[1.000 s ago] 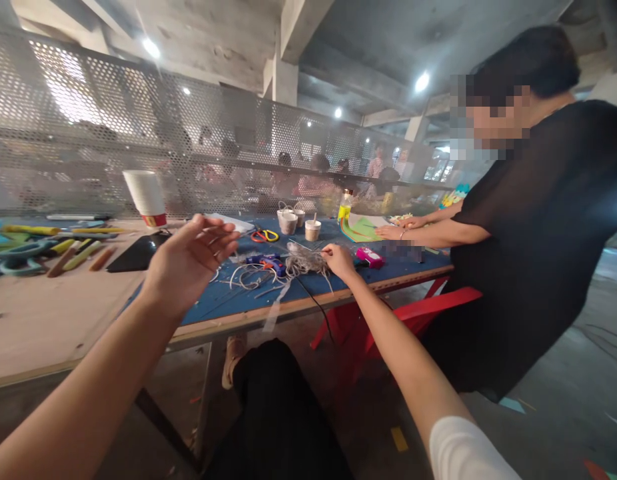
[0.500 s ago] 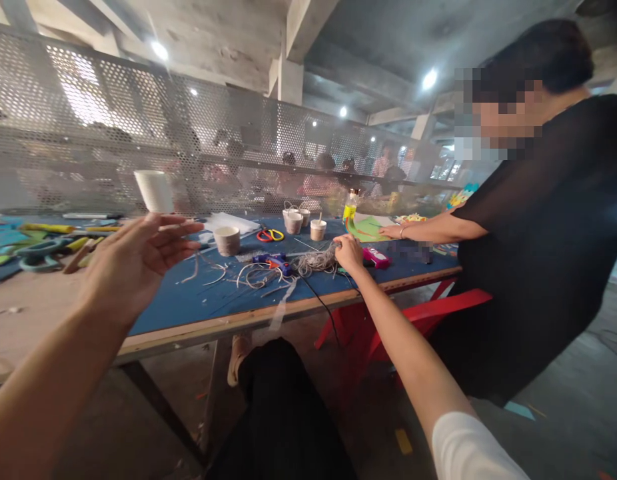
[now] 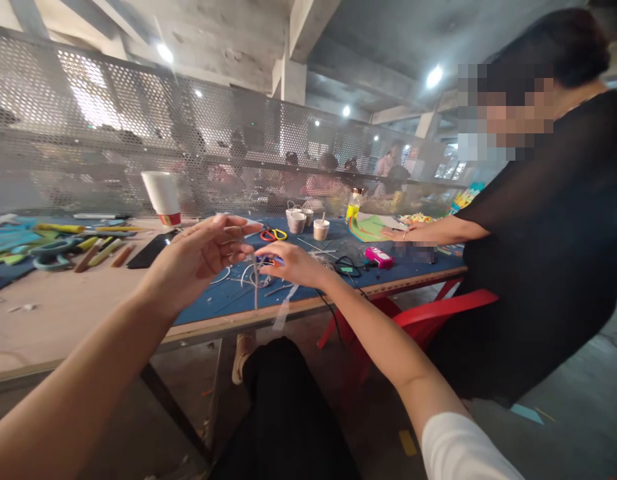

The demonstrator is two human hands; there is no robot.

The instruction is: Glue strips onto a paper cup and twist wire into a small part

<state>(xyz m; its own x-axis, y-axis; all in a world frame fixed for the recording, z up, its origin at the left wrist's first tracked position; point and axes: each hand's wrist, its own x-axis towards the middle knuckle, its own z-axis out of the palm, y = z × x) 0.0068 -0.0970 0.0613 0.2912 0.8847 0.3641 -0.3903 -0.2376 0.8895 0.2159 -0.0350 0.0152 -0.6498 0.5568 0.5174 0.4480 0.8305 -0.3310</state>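
Observation:
My left hand is raised over the table's near side, thumb and fingertips pinched on a short grey cord that hangs down. My right hand comes in from the right, fingertips apart and close beside the cord's upper end; whether they touch it is unclear. Below and behind the hands lie a tangle of cords and white strips and a glue gun, mostly hidden by my right hand. A tall white paper cup with a red band stands behind my left wrist.
Scissors, small wrapped cups and a pink tool sit on the blue mat. At left lie a dark phone and several craft tools. A co-worker stands right, near a red chair.
My right hand has left the yarn bundle and moved left to the cord at my left fingertips. My left hand has moved right with the cord, now hiding the nearer wrapped cup.

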